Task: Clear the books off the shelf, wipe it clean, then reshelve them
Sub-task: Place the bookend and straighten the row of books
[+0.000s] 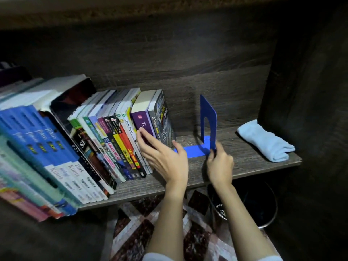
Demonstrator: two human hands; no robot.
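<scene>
books (113,136) lean in a row on the shelf (244,162) where the left hand (165,157) presses their spines flat-fingered, and just right of it the right hand (219,164) pinches the blue bookend (207,108) by its upright, likely the close of reshelving, needing it slid left against the row.

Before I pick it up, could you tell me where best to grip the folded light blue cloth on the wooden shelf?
Probably across the middle of the folded light blue cloth, from above: it lies flat as a long bundle with nothing over it.
</scene>
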